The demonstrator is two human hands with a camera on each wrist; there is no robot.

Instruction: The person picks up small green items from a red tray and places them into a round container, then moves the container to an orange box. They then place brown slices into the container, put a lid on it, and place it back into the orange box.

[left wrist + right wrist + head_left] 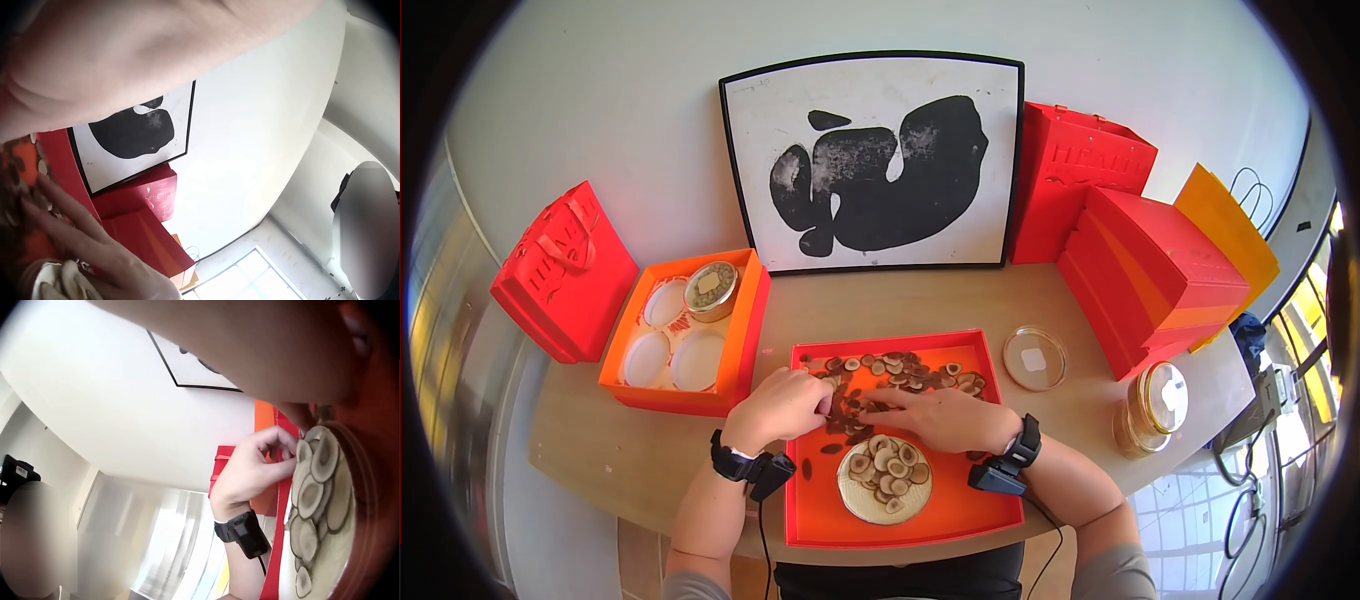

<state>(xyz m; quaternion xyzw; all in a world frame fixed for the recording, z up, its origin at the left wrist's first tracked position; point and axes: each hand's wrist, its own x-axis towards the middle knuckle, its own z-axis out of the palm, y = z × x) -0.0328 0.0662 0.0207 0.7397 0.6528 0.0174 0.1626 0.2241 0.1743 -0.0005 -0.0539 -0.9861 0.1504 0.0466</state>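
Observation:
My left hand (783,407) is at the left side of a shallow red-orange tray (950,505), fingers curled over dark dried slices (855,405). In the right wrist view its thumb and forefinger come together; their tips are hidden behind pale slices, so I cannot tell whether they pinch a slice. My right hand (945,418) reaches in from the right, its fingers extended and spread, fingertips touching the dark slices. Nearer the body, a round pale dish (858,503) bears a heap of pale round slices (890,465) with brown centres and dark rims.
An orange box (742,345) with round compartments and a filled jar (711,288) stands left. A round clear lid (1035,358) and a clear jar (1145,415) sit right. Red bags (560,270), a red box (1150,270) and a framed print (890,160) stand around the back.

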